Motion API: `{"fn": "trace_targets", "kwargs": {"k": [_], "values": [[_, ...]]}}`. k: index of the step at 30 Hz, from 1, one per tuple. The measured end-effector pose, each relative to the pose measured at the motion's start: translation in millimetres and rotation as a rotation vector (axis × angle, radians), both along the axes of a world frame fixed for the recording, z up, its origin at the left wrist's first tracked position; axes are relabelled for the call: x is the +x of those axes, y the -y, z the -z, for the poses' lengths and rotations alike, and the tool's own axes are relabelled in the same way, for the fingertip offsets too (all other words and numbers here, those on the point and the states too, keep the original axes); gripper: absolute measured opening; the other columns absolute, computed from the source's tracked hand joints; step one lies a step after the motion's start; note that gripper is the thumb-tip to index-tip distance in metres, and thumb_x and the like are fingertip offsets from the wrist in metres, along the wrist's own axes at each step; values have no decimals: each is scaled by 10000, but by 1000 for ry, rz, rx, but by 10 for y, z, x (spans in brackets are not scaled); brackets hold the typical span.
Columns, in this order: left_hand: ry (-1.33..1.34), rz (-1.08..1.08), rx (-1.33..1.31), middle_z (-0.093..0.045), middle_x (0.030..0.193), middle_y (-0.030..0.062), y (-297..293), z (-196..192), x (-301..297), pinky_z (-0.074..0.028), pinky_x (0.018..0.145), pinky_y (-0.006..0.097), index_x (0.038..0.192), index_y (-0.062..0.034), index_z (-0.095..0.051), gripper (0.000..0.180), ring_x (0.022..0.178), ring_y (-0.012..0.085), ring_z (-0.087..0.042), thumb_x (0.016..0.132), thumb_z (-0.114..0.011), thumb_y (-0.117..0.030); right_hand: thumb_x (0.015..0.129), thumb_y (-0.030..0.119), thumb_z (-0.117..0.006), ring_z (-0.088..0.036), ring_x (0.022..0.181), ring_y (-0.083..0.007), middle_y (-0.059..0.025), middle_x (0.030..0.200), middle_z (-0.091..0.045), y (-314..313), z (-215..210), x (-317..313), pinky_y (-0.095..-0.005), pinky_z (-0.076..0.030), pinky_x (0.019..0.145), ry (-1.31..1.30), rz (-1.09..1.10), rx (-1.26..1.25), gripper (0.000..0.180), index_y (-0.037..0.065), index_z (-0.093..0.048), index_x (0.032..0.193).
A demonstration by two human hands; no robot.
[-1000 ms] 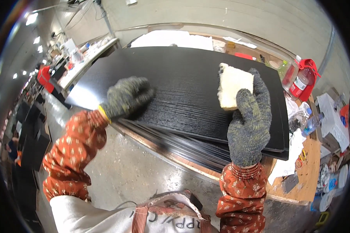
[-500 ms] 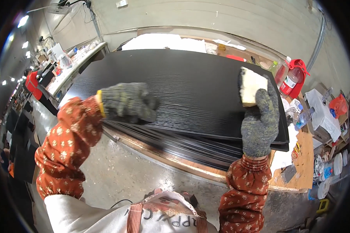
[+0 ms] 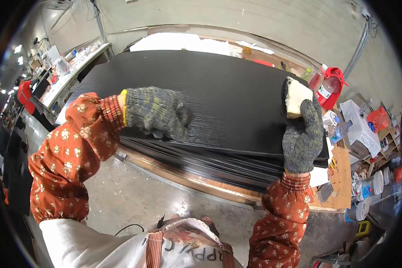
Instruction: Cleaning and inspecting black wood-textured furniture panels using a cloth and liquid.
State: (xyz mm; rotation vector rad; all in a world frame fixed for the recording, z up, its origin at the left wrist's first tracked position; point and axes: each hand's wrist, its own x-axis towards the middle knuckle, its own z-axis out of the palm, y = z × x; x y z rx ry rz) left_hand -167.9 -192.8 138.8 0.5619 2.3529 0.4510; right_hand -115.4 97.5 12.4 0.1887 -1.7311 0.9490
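Observation:
A large black wood-grain panel point(image 3: 201, 85) lies in front of me on top of a stack of dark boards point(image 3: 187, 167). My right hand point(image 3: 303, 138), in a grey-green knitted glove, grips a cream sponge block point(image 3: 297, 98) with a dark side, at the panel's right end. The thumb lies across the sponge's pale face. My left hand point(image 3: 156, 112), gloved alike with a yellow cuff edge, is over the panel's near left part. Its fingers curl down and together; whatever they may hold is hidden beneath them.
The boards rest on a wooden bench point(image 3: 339, 178). Bottles point(image 3: 329, 87) and a red bag point(image 3: 339, 80) stand past its right end, and white sheets point(image 3: 165, 42) lie behind. Shelves with tubs point(image 3: 375, 181) are at right. A person in red point(image 3: 26, 96) stands far left.
My left hand has moved slightly right over the panel. My right hand still holds the sponge at the right end. The whole view has shifted a little.

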Motion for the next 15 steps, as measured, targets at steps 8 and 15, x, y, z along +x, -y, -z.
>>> {"fn": "trace_targets", "kwargs": {"k": [8,15], "values": [[-230,189,152,-573,573,71,-215,199,221,-464,544,337,766,-43,-658,297,564,184,-591,782,-713,-334,870,45,-580,-523,1162,-250,-116,1243,-551,32,33,-26,-361,-454,969,-52,21,71,351,17,-551,1219],[-1173,631,271,-580,814,93,-214,537,490,-449,619,401,901,-81,-619,262,711,275,-569,737,-714,-261,685,-184,-609,-514,1188,-304,-152,1279,-526,64,-62,89,-371,-463,977,-56,209,278,541,77,-598,1159]]}}
